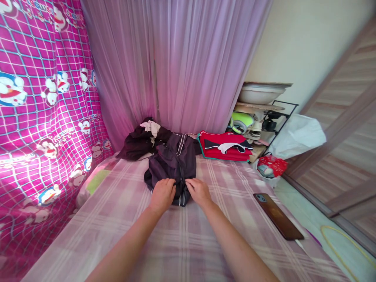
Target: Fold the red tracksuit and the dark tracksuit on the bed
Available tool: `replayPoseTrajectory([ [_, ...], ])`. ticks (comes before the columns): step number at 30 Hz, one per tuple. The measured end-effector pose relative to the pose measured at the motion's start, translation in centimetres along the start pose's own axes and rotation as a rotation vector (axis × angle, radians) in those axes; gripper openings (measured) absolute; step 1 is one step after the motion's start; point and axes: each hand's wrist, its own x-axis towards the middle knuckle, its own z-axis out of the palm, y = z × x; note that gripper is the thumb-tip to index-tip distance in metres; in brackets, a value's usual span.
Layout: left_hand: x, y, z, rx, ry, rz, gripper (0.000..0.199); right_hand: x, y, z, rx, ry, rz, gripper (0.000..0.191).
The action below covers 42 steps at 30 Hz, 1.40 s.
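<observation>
Open bedsheet [117,203] left of my left hand [163,194], flat passage from my right hand [199,191] to the phone [278,217], dark garment [173,158] blocking straight ahead, black heap [136,141] behind it to the left, folded red clothes [225,147] far right, purple curtain [185,66] walling the back.

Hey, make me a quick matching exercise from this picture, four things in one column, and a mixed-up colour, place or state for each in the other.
1. dark garment
2. folded clothes
3. phone
4. basin

A. whitish
B. face down, with a cable at one end
C. touched by the left hand and right hand
D. mostly red, in a stack

Pairs: 1-C, 2-D, 3-B, 4-A.
</observation>
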Motion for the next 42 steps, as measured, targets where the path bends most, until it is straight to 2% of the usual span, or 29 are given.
replayPoseTrajectory([
  [4, -1.3, -0.4, -0.3, -0.083, -0.018, -0.083, 0.018, -0.2, -1.7, -0.4, 0.041, 0.034, -0.053, 0.031],
  [7, -1.6, -0.3, -0.4, -0.130, -0.038, -0.133, 0.020, -0.2, -2.8, -1.0, 0.013, 0.007, -0.134, 0.038],
  [11, -2.1, 0.1, -0.5, -0.158, -0.005, -0.140, 0.021, 0.1, -3.3, -1.3, -0.101, -0.057, -0.251, 0.026],
  [18, -3.2, 0.8, -0.7, -0.170, 0.004, -0.170, 0.021, 0.2, -4.4, -2.0, -0.194, -0.049, -0.303, 0.022],
  [22, -3.9, 1.1, -0.5, -0.123, 0.059, -0.125, 0.023, 1.3, -5.6, -3.0, -0.208, -0.066, -0.304, 0.019],
  [26, -4.2, 0.5, -0.8, -0.050, 0.138, -0.003, 0.029, 4.5, -6.3, -3.3, -0.214, -0.121, -0.266, 0.018],
  [31, -4.0, -1.0, -1.9, 0.048, 0.301, 0.220, 0.025, 10.6, -7.2, -2.8, -0.293, -0.204, -0.205, 0.020],
  [34, -4.4, -1.5, -2.8, 0.043, 0.375, 0.306, 0.020, 14.1, -7.4, -2.6, -0.322, -0.193, -0.167, 0.022],
  [38, -5.6, -2.3, -3.9, 0.005, 0.355, 0.372, 0.020, 18.2, -7.0, -2.3, -0.319, -0.109, -0.065, 0.024],
  [42, -5.9, -4.8, -4.8, -0.034, 0.278, 0.325, 0.021, 20.8, -6.3, -1.5, -0.218, 0.016, -0.066, 0.021],
])
